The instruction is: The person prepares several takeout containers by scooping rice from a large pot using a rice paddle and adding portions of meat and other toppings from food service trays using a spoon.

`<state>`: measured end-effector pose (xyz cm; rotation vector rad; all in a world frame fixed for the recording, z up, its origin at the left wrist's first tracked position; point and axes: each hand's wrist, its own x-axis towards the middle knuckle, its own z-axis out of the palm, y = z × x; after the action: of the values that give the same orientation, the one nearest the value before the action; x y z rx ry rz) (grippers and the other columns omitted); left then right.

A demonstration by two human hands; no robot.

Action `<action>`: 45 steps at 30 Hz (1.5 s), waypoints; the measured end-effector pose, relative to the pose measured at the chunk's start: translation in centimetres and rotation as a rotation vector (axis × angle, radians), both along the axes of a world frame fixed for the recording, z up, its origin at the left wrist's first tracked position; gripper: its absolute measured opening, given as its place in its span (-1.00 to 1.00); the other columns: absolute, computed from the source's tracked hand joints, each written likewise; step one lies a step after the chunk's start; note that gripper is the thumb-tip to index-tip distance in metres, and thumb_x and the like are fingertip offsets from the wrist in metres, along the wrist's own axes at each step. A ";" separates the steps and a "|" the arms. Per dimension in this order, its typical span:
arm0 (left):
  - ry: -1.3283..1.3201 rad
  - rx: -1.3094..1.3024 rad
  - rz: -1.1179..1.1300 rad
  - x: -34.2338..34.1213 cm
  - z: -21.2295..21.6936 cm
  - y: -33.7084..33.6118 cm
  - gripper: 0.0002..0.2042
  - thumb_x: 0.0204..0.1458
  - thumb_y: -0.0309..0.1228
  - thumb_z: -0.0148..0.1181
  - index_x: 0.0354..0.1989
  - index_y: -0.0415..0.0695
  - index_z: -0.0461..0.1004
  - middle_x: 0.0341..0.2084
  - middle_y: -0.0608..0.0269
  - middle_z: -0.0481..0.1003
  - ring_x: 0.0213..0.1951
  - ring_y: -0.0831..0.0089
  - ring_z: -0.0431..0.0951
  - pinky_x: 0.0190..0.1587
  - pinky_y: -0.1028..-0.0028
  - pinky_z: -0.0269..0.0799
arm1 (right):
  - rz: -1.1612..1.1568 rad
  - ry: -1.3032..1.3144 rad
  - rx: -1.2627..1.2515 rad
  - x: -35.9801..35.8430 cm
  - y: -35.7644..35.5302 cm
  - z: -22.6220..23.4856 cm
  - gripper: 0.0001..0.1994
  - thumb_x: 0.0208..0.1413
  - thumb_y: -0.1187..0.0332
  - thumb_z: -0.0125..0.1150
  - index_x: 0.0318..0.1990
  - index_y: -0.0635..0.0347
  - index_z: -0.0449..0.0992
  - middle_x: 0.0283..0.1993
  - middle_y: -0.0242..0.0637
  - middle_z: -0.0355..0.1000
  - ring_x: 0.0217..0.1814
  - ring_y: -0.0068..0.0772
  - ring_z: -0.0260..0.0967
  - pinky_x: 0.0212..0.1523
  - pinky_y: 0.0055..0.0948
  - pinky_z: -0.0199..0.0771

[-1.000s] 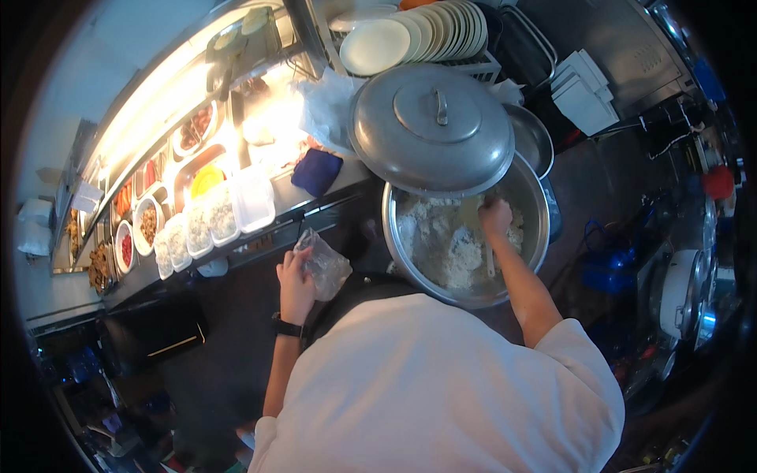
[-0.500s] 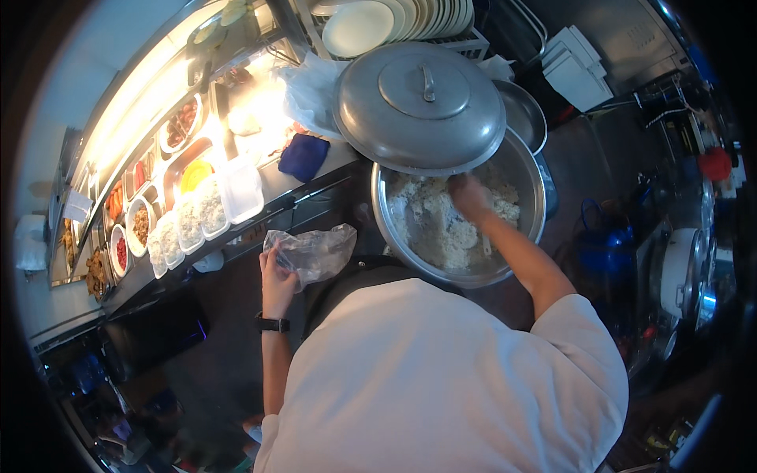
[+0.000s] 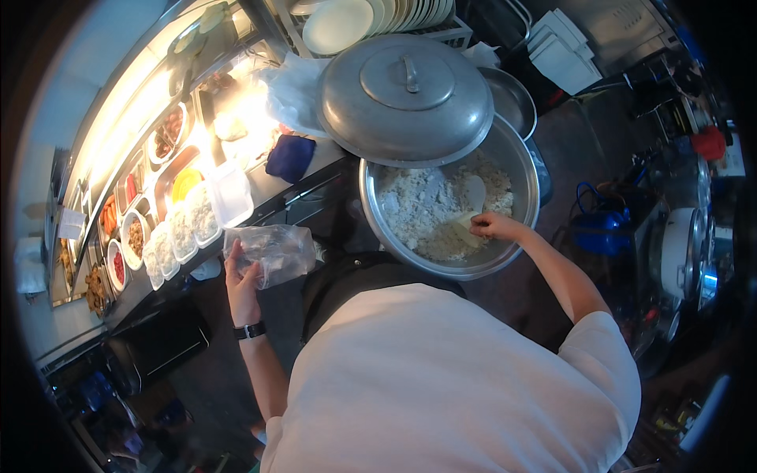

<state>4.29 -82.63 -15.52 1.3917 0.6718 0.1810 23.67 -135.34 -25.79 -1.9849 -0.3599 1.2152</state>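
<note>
My left hand (image 3: pixel 244 277), with a dark watch on its wrist, grips a clear plastic bag (image 3: pixel 277 254) by its left side. The bag sags open-bodied in front of my waist; I see no food in it. Over the near right side of a big metal pot (image 3: pixel 527 229) my right hand (image 3: pixel 498 227) is closed on a pale rice paddle (image 3: pixel 475 191), its fingers pinched near the handle end. White cooked rice (image 3: pixel 430 206) lies in the pot, loose and clumped. A domed metal lid (image 3: pixel 406 98) rests tilted over the pot's far rim.
Left, a lit counter carries white rice tubs (image 3: pixel 183 225), an empty clear tub (image 3: pixel 230 193), food trays and a dark blue cloth (image 3: pixel 290 158). White plates (image 3: pixel 339 27) stand in a rack at the back. A metal pan (image 3: pixel 509 102) sits behind the pot.
My right hand has come out from deep in the rice toward the pot's near right rim, and the paddle now shows. My left hand and the bag have shifted left.
</note>
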 end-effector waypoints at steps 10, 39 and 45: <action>0.048 0.017 -0.036 -0.9 -1.5 -1.6 -0.40 -0.03 -0.70 0.09 0.27 -0.11 0.25 0.05 0.27 0.26 0.02 0.46 0.39 0.00 0.48 0.42 | -0.025 -0.124 -0.090 -0.6 1.3 -1.0 -0.72 0.15 0.18 0.14 -0.36 0.26 0.47 -0.52 -0.27 0.34 -0.44 -0.46 0.27 -0.35 -0.38 0.23; 0.126 1.680 -0.945 5.2 5.1 -13.5 -0.64 -0.01 -0.51 0.08 0.03 -0.18 0.42 -0.04 0.13 0.35 -0.11 0.28 0.42 -0.14 0.35 0.41 | -0.141 -0.016 0.009 0.8 0.9 -4.8 -0.64 0.17 0.06 0.13 -0.39 0.23 0.48 -0.52 -0.42 0.30 -0.50 -0.54 0.28 -0.47 -0.46 0.33; 0.160 2.016 -1.252 6.1 7.3 -14.8 -0.58 -0.12 -0.48 0.19 0.00 -0.24 0.46 0.03 0.14 0.28 -0.19 0.29 0.41 -0.26 0.38 0.39 | -0.224 -0.057 0.051 -2.4 2.3 -3.7 -0.67 0.20 0.12 0.09 -0.37 0.25 0.47 -0.52 -0.44 0.30 -0.48 -0.57 0.30 -0.42 -0.46 0.34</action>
<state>10.34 -97.40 -8.19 3.4473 -0.7775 -0.4315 21.29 -133.00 -29.46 -1.9600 -0.1889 1.0008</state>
